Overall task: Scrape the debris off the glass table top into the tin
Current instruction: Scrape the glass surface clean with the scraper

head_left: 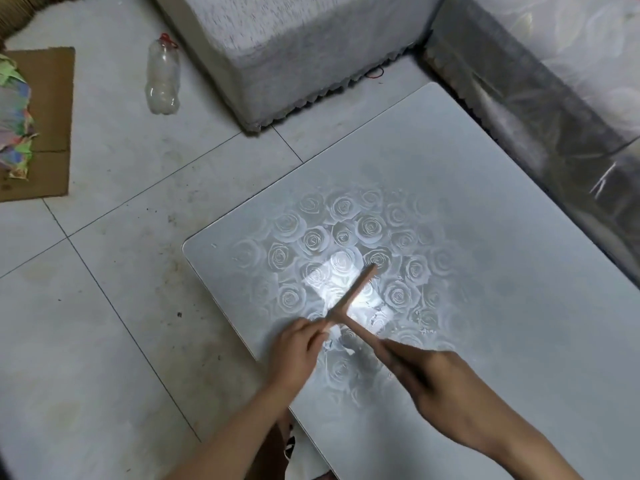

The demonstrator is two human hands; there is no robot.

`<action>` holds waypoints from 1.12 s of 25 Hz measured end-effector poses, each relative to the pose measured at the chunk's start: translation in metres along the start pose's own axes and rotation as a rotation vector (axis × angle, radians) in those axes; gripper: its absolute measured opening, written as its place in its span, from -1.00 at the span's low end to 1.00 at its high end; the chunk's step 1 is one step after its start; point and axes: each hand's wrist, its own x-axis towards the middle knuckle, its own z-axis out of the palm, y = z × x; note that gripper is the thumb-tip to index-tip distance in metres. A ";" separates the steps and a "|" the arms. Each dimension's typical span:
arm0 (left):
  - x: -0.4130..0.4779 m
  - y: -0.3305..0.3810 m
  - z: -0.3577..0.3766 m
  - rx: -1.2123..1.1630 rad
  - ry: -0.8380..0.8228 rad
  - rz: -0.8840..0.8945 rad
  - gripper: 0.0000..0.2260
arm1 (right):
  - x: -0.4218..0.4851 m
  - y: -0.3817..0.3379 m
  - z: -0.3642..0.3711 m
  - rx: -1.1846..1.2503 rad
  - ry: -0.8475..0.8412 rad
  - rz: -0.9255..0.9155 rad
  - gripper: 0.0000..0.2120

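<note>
**A:** At the six o'clock edge of the glass surface point(502, 271), both hands are in play. The left hand point(299, 351) has its grip clenched round a long stick point(353, 295), which points off to one o'clock across the rose pattern.

**B:** And the right hand point(440, 382) comes in from five o'clock, blurred, with its grip wrapped round a short stick point(362, 333). That stick's tip meets the long one just beside the left thumb, so the two make a T.

**A:** Where's the tin?

**B:** Nowhere in shot, and that's my worry. With nothing waiting under the near edge, whatever gets swept to seven o'clock drops straight onto the floor point(104, 323).

**A:** Can you see the debris itself?

**B:** Not for certain, it's too small. The glare point(332, 275) at the centre doesn't help either, because bits could hide in it and get missed.

**A:** Any other risks?

**B:** The sticks are narrow, so crumbs may slip round the ends. The sticks are also crossed, so one could knock the other off line. If either is pressed hard, grit might drag and scratch the glass.
</note>
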 end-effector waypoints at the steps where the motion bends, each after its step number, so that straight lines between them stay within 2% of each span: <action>1: 0.008 -0.004 -0.016 0.029 0.025 0.010 -0.81 | 0.009 -0.009 -0.001 -0.006 0.032 -0.067 -0.59; 4: 0.045 -0.045 -0.083 0.193 0.227 -0.017 -0.75 | 0.072 -0.056 0.008 0.010 0.125 -0.201 -0.65; 8: 0.077 -0.102 -0.138 0.362 0.297 -0.189 -0.77 | 0.157 -0.105 0.035 0.092 0.065 -0.152 -0.70; 11: 0.087 -0.112 -0.139 0.350 0.378 -0.212 -0.76 | 0.168 -0.111 0.052 0.108 0.053 -0.109 -0.70; 13: 0.081 -0.109 -0.127 0.339 0.362 -0.166 -0.77 | 0.156 -0.102 0.051 0.118 0.040 -0.091 -0.77; 15: 0.069 -0.105 -0.123 0.293 0.246 -0.076 -0.79 | 0.141 -0.098 0.043 0.133 0.060 -0.088 -0.88; 16: 0.066 -0.105 -0.127 0.271 0.203 -0.031 -0.80 | 0.135 -0.101 0.038 0.154 0.093 -0.097 -0.86; 18: 0.072 -0.111 -0.144 0.263 0.270 0.007 -0.81 | 0.137 -0.114 0.028 0.195 0.153 -0.150 -0.79; 20: 0.083 -0.124 -0.162 0.294 0.373 -0.052 -0.79 | 0.154 -0.130 0.026 0.182 0.152 -0.194 -0.76; 21: 0.085 -0.129 -0.165 0.309 0.366 -0.081 -0.78 | 0.163 -0.136 0.027 0.168 0.131 -0.184 -0.74; 25: 0.065 -0.118 -0.124 0.325 0.304 0.023 -0.78 | 0.149 -0.105 0.032 0.108 0.045 -0.080 -0.72; 28: 0.032 -0.097 -0.080 0.177 0.229 0.075 -0.73 | 0.097 -0.076 0.021 0.074 -0.006 -0.023 -0.70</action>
